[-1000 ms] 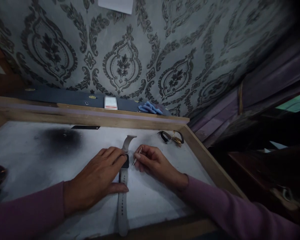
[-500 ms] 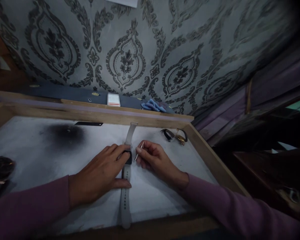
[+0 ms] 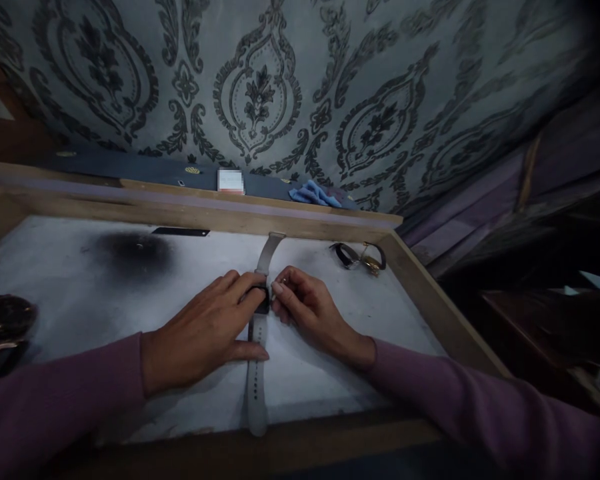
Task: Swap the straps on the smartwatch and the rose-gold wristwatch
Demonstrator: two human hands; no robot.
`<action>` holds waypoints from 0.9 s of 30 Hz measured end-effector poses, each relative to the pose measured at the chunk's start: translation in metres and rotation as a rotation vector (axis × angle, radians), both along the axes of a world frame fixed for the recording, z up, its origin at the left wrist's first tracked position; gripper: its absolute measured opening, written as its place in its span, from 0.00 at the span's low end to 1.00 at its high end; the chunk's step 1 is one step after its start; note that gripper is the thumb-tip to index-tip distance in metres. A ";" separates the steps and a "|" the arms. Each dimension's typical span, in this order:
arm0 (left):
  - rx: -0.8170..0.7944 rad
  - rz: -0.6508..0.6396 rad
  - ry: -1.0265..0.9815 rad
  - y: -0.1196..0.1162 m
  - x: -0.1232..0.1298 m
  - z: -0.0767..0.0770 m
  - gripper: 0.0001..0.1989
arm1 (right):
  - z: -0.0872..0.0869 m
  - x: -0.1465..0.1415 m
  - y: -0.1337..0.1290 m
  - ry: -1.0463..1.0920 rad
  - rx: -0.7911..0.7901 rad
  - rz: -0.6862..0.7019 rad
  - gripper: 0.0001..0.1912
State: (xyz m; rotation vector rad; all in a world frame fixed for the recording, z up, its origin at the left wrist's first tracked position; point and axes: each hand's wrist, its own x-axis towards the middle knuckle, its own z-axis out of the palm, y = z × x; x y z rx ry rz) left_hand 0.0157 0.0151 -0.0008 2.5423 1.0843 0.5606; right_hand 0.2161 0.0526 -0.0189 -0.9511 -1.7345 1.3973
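Note:
A smartwatch (image 3: 264, 305) with a dark case and a pale, holed strap lies lengthwise on the white floor of a shallow wooden-edged tray. My left hand (image 3: 200, 327) holds it down, fingers across the case and thumb over the lower strap. Close against the right side of the case is my right hand (image 3: 305, 307), its thumb and fingers pinched on a slim silver tool (image 3: 273, 296). Most of that tool is hidden by the fingers, and I cannot tell whether its tip touches the case.
The tray's wooden rim (image 3: 460, 320) surrounds the work. A black-strapped watch (image 3: 347, 255) and a gold-coloured watch (image 3: 372, 265) lie at the back right; a bulky brownish watch (image 3: 7, 317) sits left. A flat black strip (image 3: 183, 232) and a blue cloth (image 3: 314, 193) are behind.
The view has shifted slightly. My right hand has come nearer to the watch case and the silver tool has turned, so less of it shows. My left hand stays on the smartwatch.

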 end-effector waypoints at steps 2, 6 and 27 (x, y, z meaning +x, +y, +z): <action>-0.007 -0.002 0.003 0.000 0.000 0.000 0.24 | 0.000 0.000 0.000 -0.009 0.008 -0.003 0.17; -0.011 -0.007 0.003 0.001 -0.001 0.000 0.24 | 0.000 -0.002 -0.001 -0.017 0.022 0.005 0.17; -0.034 -0.007 0.040 0.003 0.000 0.003 0.20 | 0.003 0.001 -0.007 -0.087 0.177 0.015 0.13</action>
